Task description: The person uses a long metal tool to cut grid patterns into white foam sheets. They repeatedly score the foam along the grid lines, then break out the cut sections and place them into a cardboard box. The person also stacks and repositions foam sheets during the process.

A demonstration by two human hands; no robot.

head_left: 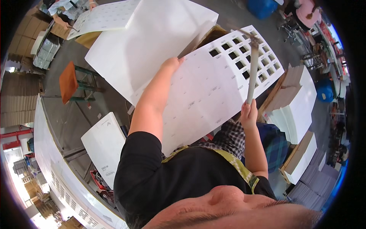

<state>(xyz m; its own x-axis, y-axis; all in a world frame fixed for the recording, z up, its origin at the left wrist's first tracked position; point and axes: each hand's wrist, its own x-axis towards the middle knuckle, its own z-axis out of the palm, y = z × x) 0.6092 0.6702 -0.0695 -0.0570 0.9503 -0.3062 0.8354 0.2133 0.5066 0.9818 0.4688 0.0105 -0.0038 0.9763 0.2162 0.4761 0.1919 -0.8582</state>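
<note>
A large white sheet (198, 91) lies slanted in front of me. Rows of square holes are open at its far right end, and faint printed marks dot the rest. My left hand (172, 64) grips the sheet's far edge; its fingertips are partly hidden. My right hand (249, 113) is closed round the pale handle of a hammer (252, 72), which stands up over the punched end. The hammer's head is blurred by motion, so I cannot tell whether it touches the sheet.
Beyond is a large plain white sheet (152, 34). An orange-topped stool (68, 82) stands at left, near a white package (103, 143). Stacked white sheets (291, 110) sit at right. Another person's hand (63, 23) works on a sheet at far left; a person in pink (308, 13) sits far right.
</note>
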